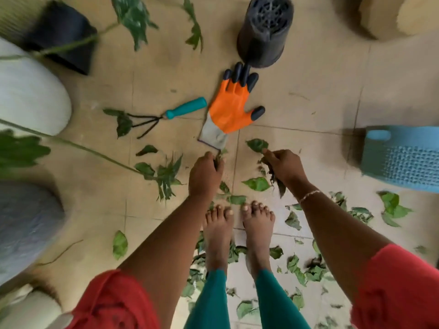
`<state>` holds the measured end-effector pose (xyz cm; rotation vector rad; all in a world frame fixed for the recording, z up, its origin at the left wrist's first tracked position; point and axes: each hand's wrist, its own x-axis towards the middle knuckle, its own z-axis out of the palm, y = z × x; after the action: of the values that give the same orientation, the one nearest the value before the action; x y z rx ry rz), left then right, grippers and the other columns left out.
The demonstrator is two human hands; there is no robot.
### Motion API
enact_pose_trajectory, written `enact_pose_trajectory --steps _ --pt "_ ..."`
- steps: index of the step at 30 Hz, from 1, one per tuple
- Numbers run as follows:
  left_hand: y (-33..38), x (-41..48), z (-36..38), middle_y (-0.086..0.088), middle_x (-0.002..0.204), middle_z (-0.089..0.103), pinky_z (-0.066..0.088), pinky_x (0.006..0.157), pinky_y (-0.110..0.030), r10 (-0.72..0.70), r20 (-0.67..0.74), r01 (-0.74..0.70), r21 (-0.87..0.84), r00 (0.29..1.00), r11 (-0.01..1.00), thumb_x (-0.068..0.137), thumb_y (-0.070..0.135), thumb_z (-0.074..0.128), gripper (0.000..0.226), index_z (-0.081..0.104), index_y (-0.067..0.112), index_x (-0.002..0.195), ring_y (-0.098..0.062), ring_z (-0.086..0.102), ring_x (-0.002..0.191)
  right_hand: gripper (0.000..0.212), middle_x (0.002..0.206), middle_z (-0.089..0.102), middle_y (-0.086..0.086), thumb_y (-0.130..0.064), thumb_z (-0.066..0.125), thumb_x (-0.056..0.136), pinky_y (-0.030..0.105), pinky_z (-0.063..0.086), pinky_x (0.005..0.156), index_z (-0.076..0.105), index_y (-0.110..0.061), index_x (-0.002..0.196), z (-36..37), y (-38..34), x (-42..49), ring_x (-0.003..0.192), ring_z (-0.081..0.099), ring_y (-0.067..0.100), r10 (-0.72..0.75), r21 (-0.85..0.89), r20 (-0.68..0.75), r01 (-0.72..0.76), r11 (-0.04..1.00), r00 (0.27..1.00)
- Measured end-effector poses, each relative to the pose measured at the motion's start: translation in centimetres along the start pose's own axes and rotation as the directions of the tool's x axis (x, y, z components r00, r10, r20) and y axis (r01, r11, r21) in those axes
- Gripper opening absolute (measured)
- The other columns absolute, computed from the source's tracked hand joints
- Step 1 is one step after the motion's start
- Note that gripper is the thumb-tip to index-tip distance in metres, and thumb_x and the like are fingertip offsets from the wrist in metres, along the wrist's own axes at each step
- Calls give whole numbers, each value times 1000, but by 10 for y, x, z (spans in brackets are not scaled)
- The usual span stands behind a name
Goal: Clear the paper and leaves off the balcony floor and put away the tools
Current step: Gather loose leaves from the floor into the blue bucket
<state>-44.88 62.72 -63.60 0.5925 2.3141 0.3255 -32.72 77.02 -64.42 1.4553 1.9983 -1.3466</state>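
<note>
Green leaves lie scattered over the beige tiled floor, thickest around my bare feet. My left hand is curled round a small bunch of leaves just below the cuff of an orange and grey garden glove. My right hand grips a clump of dark leaves and pinches one green leaf at its fingertips. A hand rake with a teal handle lies left of the glove, its black prongs over a leaf. No paper shows.
A black pot lies on its side beyond the glove. Another black pot and white planters stand at the left, with long plant stems reaching over the floor. A blue basket sits at the right.
</note>
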Motion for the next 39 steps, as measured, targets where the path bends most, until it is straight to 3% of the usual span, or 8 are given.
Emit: enact_pose_trajectory --steps 5,9,16,20,24,27,32,39 --pt "-20 26 27 -19 93 60 33 56 -34 118 -31 -106 253 993 962 98 14 38 40 31 10 136 -33 59 78 19 78 64 16 -15 55 88 26 35 60 63 2 90 19 8 39 71 58 28 -200 -291 -90 166 942 976" --pt "-27 37 45 -20 100 61 36 57 -35 233 87 -248 434 969 866 98 12 38 48 23 11 144 -34 61 83 37 107 61 18 -11 55 87 33 41 70 44 -7 123 31 8 60 93 59 35 -304 -432 -8 271 860 953" --pt "-37 26 42 -16 121 50 41 68 -33 209 122 -240 399 970 885 92 4 46 27 47 5 119 -32 57 99 12 101 55 18 -7 53 89 27 37 68 61 2 91 17 27 51 83 53 29 -320 -369 -54 279 887 946" --pt "-49 2 44 -18 107 54 45 56 -35 372 159 -404 357 915 842 81 -7 46 32 47 2 111 -35 61 78 9 91 63 18 0 53 86 32 42 69 60 2 91 9 50 22 82 59 32 -334 -343 51 331 879 941" --pt "-62 -4 57 -17 81 59 38 31 -22 508 236 -558 437 828 706 62 3 65 51 43 10 107 -26 54 41 44 111 55 19 -14 63 84 34 44 75 47 -6 124 27 61 1 93 57 35 -280 -387 177 328 862 944" --pt "-61 -3 61 -18 91 58 41 35 -23 430 339 -548 499 837 672 57 22 85 63 48 9 106 -24 59 49 54 120 45 20 -18 65 83 44 51 75 41 -8 131 53 65 0 95 57 39 -285 -538 230 365 760 931" --pt "-46 0 56 -16 132 35 45 70 -31 260 413 -462 528 873 713 92 2 41 34 42 6 125 -29 58 100 23 108 51 22 1 52 86 42 48 64 58 1 108 57 61 10 82 59 41 -342 -525 114 349 777 933" --pt "-50 4 44 -16 114 56 40 62 -30 270 187 -323 377 944 868 88 -7 44 42 40 4 128 -33 62 90 29 103 57 20 3 48 88 37 46 68 52 -3 116 22 34 41 86 58 37 -445 -506 -75 350 788 892"
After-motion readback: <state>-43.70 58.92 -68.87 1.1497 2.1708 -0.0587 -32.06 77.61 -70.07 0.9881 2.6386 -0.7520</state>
